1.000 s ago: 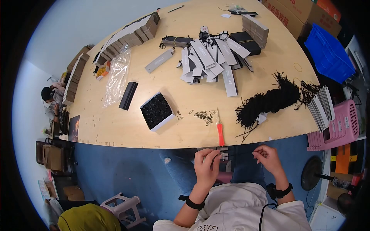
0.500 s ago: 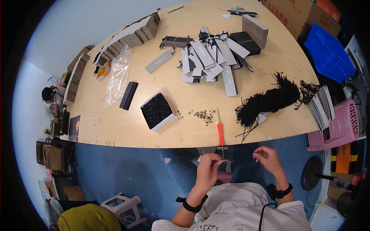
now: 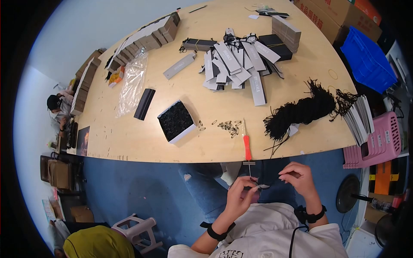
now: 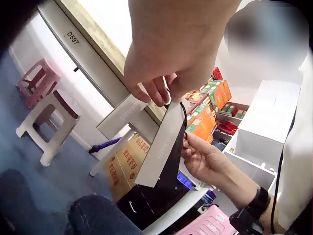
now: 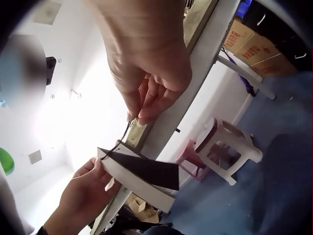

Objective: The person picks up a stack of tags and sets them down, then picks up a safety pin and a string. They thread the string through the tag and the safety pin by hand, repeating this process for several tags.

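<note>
Over the lap, my left hand pinches grey printed hang tags at their top ends. In the left wrist view one tag hangs down from the fingers and another tag angles off to the side. A thin black cord runs from the tags up to my right hand, whose thumb and fingertips pinch its end. The right wrist view shows the tags spread apart, with a dark face between pale ones. Ahead on the table edge lies an orange-handled hook tool.
The table bears a pile of grey tags, a bundle of black cords, a box of small black pieces and scattered small loops. A stool stands behind left; another person sits far left.
My left hand has dropped toward the lap and shifted slightly right, and the tags in it now show more. The right hand has moved slightly left, still pinching the cord.
</note>
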The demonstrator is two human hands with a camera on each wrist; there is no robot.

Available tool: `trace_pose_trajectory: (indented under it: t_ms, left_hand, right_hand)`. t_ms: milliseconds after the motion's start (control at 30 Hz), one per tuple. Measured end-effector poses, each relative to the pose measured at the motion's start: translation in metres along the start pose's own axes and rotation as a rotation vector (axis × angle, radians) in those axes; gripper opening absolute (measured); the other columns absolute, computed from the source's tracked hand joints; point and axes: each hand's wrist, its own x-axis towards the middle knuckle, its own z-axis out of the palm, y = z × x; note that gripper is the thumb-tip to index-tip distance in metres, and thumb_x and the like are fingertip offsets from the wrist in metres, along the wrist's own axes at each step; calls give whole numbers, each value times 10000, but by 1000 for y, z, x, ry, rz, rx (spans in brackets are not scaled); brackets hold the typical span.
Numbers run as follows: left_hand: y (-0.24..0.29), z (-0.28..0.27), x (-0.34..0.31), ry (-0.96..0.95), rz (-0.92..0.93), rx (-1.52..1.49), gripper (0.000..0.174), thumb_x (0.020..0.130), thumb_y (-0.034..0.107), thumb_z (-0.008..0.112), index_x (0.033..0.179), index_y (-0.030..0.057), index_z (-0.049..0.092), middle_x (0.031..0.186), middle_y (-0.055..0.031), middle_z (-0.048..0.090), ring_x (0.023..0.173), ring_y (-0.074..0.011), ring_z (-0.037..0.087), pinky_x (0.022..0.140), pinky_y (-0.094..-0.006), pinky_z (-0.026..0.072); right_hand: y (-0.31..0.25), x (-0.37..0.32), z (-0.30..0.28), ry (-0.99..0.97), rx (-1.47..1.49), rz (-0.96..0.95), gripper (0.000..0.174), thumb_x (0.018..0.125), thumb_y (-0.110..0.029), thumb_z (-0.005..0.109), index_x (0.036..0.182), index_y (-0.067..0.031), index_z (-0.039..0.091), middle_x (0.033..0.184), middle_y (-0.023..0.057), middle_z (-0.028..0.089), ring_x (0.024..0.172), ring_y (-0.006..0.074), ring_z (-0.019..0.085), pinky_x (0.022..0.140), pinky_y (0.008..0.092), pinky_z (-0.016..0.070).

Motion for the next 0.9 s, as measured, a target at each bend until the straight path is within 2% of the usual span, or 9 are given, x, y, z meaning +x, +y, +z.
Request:
trace_pose_trajectory:
  t_ms: [67, 133, 233, 367, 500, 567, 700, 900]
  left_hand:
    - [-6, 3, -5, 32, -50, -48, 145, 809, 3, 692, 902, 14, 581, 1005, -140, 633, 899, -253, 619, 803, -295, 474]
    - [-8, 3, -5, 63, -98, -95, 138, 816, 13, 692, 903, 17, 586, 999, -142, 633, 897, -250, 618, 793, -296, 476]
    - [-7, -1, -4, 84, -122, -97, 134, 812, 1, 688, 904, 21, 591, 983, -137, 632, 892, -245, 616, 789, -286, 471]
    - [0, -8, -1, 19, 46, 145, 179, 759, -43, 688, 886, 25, 582, 952, -121, 628, 855, -266, 602, 745, -308, 474]
    - [5, -13, 1, -52, 182, 274, 224, 703, -64, 689, 869, 30, 572, 937, -114, 625, 837, -293, 590, 704, -350, 476]
    - [3, -13, 0, -60, 187, 262, 226, 700, -62, 690, 870, 29, 573, 936, -115, 624, 833, -292, 592, 704, -351, 477]
    - [2, -13, -1, -92, 167, 208, 226, 698, -61, 693, 873, 25, 579, 932, -120, 622, 814, -292, 595, 709, -354, 478]
    - [2, -14, -2, -103, 192, 213, 234, 678, -64, 694, 872, 23, 596, 927, -123, 622, 803, -292, 597, 718, -356, 480]
  right_hand:
    - [-15, 5, 11, -30, -32, -56, 117, 786, 47, 712, 897, 15, 697, 837, 84, 683, 715, 133, 651, 616, 235, 517]
    - [-26, 10, 23, -125, -217, -257, 155, 778, 44, 709, 929, 11, 706, 847, 91, 684, 741, 150, 659, 632, 245, 514]
    - [-39, 16, 42, -160, -231, -268, 145, 781, 31, 707, 924, 7, 710, 847, 95, 682, 737, 167, 664, 635, 254, 509]
    - [-36, 24, 47, -322, -304, -308, 118, 762, -12, 722, 877, -18, 694, 849, 67, 670, 784, 192, 619, 693, 284, 494]
    - [-29, 25, 53, -316, -267, -297, 114, 745, -25, 733, 847, -27, 682, 846, 56, 660, 806, 208, 594, 719, 296, 484]
    - [-25, 23, 53, -309, -266, -373, 97, 743, -9, 728, 818, -26, 667, 850, 58, 656, 803, 218, 596, 721, 300, 484]
    - [-20, 14, 55, -285, -246, -376, 96, 742, 20, 709, 798, -18, 641, 861, 63, 653, 810, 221, 601, 732, 304, 486]
    - [-11, 12, 52, -263, -135, -272, 109, 744, 36, 695, 797, -15, 614, 833, 78, 638, 805, 203, 605, 736, 301, 487]
